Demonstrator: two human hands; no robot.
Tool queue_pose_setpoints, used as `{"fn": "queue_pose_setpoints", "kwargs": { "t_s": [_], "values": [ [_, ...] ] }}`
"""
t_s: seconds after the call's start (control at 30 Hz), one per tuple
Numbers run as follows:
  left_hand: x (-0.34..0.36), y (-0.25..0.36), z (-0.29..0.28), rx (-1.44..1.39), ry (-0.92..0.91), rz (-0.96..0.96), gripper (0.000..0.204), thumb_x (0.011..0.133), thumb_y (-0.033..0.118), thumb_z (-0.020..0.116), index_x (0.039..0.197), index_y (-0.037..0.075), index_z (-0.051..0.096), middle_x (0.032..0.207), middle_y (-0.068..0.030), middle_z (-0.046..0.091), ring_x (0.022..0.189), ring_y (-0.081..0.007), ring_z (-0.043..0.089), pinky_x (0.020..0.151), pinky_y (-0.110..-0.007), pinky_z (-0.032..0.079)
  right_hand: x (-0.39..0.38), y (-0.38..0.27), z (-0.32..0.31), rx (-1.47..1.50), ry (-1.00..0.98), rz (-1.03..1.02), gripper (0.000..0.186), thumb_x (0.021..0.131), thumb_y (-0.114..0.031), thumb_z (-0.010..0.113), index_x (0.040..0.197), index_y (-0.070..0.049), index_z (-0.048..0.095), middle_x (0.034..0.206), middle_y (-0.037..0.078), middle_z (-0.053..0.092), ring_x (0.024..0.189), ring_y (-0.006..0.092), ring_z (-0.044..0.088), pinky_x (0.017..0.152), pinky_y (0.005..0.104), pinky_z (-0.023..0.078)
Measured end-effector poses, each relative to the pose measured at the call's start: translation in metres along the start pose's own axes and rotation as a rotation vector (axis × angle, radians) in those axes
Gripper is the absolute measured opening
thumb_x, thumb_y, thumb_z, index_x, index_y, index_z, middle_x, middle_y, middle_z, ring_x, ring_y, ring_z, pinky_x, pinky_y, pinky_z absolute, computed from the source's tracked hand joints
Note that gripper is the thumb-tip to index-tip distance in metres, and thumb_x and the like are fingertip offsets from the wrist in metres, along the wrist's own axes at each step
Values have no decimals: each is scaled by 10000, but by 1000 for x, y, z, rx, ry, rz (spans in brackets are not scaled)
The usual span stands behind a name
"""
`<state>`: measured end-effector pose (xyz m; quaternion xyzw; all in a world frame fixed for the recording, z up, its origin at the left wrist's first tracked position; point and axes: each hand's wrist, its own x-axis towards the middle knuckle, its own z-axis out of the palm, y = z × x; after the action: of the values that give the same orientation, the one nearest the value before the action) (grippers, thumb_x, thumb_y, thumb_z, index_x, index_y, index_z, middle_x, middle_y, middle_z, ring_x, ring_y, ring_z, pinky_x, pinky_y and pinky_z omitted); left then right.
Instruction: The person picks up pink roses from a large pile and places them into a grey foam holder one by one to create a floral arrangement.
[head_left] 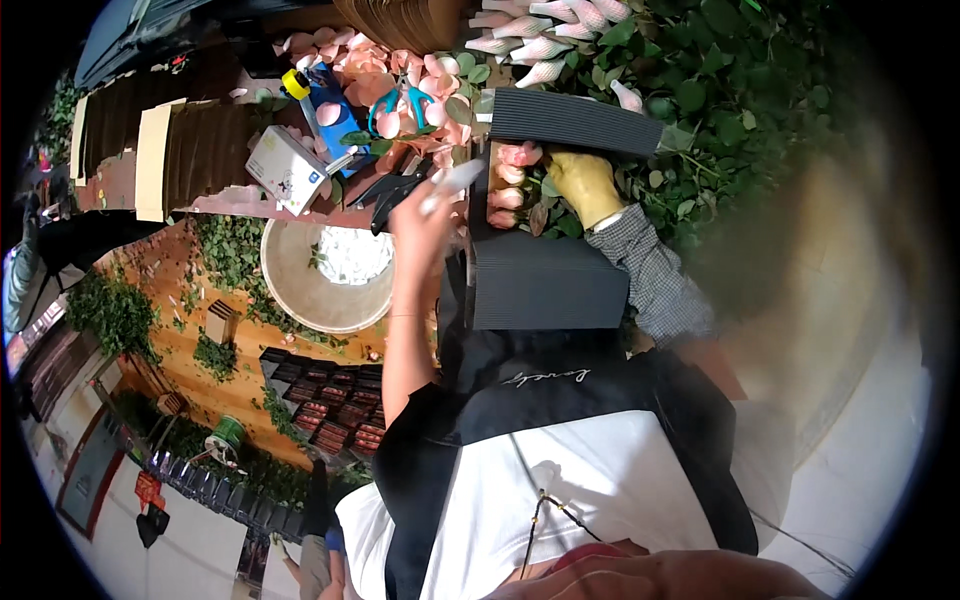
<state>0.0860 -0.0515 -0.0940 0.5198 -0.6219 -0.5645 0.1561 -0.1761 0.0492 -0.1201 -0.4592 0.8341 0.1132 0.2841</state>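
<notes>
Pink roses (507, 190) lie in a row between two dark grey corrugated cardboard pieces, the upper one (575, 122) beyond them and the lower one (550, 285) near my body. My right hand (585, 188), in a yellow glove, is curled over the roses' leafy stems (548, 205); its fingertips are hidden. My bare left hand (425, 210) is left of the roses, smeared by motion. A blurred white piece (460, 178) shows at its fingers; whether it is held is unclear. Beside that hand is a black tool (395, 192), partly covered.
Loose pink petals (365, 65), teal-handled scissors (400, 108) and a white box (287, 168) lie at the back left. White-netted roses (540, 45) stand at the back. Green foliage (730, 110) fills the right. A tub (325, 310) of white pieces sits below the table's left side.
</notes>
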Motion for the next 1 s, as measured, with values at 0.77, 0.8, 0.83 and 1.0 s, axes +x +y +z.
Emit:
{"fn": "queue_pose_setpoints", "kwargs": {
  "t_s": [0.77,0.8,0.83,1.0],
  "values": [
    [26,-7,42,188,-78,574,225,881,203,719,1043,48,718,869,-123,655,754,-273,633,676,-358,504,-26,-4,7,185,155,-594,329,907,-228,605,1200,-78,619,883,149,691,834,335,663,727,462,520],
    [24,2,39,285,-178,647,271,832,232,748,1061,92,712,871,-89,620,799,-279,629,688,-362,510,-28,-8,3,131,129,-584,329,900,-223,614,1201,-92,628,878,143,691,834,335,662,730,459,521],
    [32,-3,44,361,-232,758,287,813,240,752,1061,103,709,870,-78,615,793,-278,632,683,-366,516,-28,-14,0,97,176,-585,315,901,-232,623,1186,-100,638,849,130,686,810,335,662,727,458,525],
    [45,-27,52,514,-328,900,324,768,282,761,1047,129,706,868,-39,624,760,-244,642,645,-371,529,-48,-29,-20,-116,404,-420,253,898,-300,651,1059,-104,661,714,93,658,640,287,660,613,413,536]
  ]
}}
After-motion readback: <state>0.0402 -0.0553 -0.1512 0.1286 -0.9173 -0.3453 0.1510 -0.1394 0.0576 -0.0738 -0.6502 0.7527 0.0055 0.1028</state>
